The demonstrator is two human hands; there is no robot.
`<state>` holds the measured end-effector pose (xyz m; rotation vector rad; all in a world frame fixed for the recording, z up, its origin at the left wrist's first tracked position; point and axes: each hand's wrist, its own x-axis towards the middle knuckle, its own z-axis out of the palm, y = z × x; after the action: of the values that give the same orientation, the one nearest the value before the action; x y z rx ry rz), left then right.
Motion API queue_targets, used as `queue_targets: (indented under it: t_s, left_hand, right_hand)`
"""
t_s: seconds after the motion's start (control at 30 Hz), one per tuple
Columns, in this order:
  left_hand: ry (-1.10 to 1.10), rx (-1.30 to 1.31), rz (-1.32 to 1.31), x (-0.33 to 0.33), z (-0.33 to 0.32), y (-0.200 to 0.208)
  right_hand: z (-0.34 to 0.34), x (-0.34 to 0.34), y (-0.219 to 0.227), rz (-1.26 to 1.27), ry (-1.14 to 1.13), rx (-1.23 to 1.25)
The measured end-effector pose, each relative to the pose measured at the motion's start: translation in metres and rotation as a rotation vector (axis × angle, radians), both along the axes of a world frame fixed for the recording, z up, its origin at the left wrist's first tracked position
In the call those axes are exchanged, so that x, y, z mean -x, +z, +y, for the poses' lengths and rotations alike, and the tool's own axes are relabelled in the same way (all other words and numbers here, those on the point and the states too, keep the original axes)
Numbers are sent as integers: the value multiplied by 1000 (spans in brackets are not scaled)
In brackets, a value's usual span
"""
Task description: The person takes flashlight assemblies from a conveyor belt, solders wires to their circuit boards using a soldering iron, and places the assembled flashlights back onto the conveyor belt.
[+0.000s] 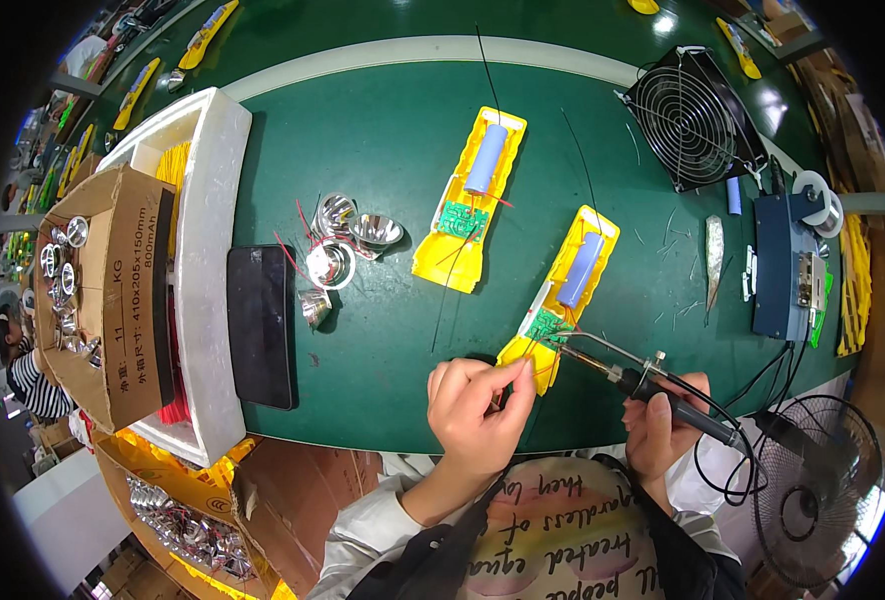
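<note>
At the near edge of the green surface (383,330), a yellow casing (562,345) is positioned in front of the person, tilted to the right at its far end. A blue cell (581,270) and a green circuit board (540,322) are seated in it. By the left hand (476,408), the lower end of the casing is met with thumb and forefinger pressed together; whether a wire or the casing itself is pinched cannot be told. A soldering iron (688,410) is gripped by its black handle in the right hand (666,428), and its tip is directed at the circuit board; contact cannot be confirmed. Farther off, to the left, a second yellow casing (455,262) is laid out, similarly fitted. Left of this, shiny reflectors (378,232) are grouped, and a black phone (261,327) is placed beside a white foam box (212,350). At the right, a black fan (685,118) is stood beyond a blue metal unit (778,265), by which a spool (819,203) is carried.
</note>
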<state>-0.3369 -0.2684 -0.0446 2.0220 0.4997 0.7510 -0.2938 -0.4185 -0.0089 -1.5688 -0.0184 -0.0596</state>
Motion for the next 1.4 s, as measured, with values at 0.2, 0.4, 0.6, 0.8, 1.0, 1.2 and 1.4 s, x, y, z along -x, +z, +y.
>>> queue_targets:
  t_s: [0.2, 0.4, 0.6, 0.8, 1.0, 1.2, 1.4]
  left_hand:
    - [-15, -13, -15, 0, 1, 1]
    - [-17, -15, -18, 0, 0, 0]
    - [8, 13, 23, 1, -2, 1]
    - [2, -3, 72, 0, -2, 5]
    - [-23, -132, 78, -4, -3, 6]
    - [-50, -125, 82, 4, 1, 10]
    - [-168, -400, 382, -32, 2, 55]
  right_hand:
    - [-2, 1, 1, 6, 14, 13]
    - [-6, 1, 5, -39, 36, 26]
    - [-8, 0, 5, -35, -31, -9]
    - [-14, -1, 0, -39, -30, -63]
    - [-26, -3, -4, -42, -36, -118]
    - [-39, -6, -9, -55, -122, -132]
    - [-56, -19, -15, -79, -211, -199]
